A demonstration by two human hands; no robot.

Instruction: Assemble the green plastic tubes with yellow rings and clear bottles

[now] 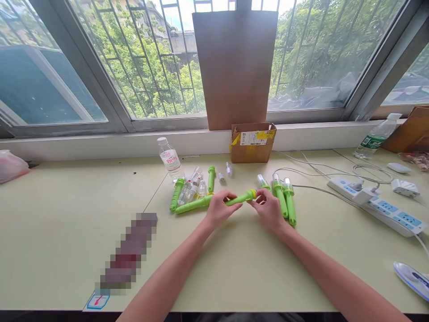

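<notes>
My left hand (219, 209) is wrapped round a slim green plastic tube (240, 199), held slightly tilted above the table. At the tube's yellow end, the fingertips of my right hand (269, 209) pinch it. Whatever lies between those fingertips is mostly hidden. Close to my right hand rest several green tubes with clear tops (279, 197). Beside my left hand lies another green tube (192, 205), its right end partly covered by the hand. Farther left are a short green tube (176, 195), clear plastic pieces (186, 191) and an upright green tube (211, 179).
Small clear caps (229, 169) stand before a cardboard box (250, 150). A water bottle (171, 161) is at the back left, another bottle (377, 137) at the back right. A power strip (375, 206) with cables lies right. A blurred dark object (129, 252) lies left.
</notes>
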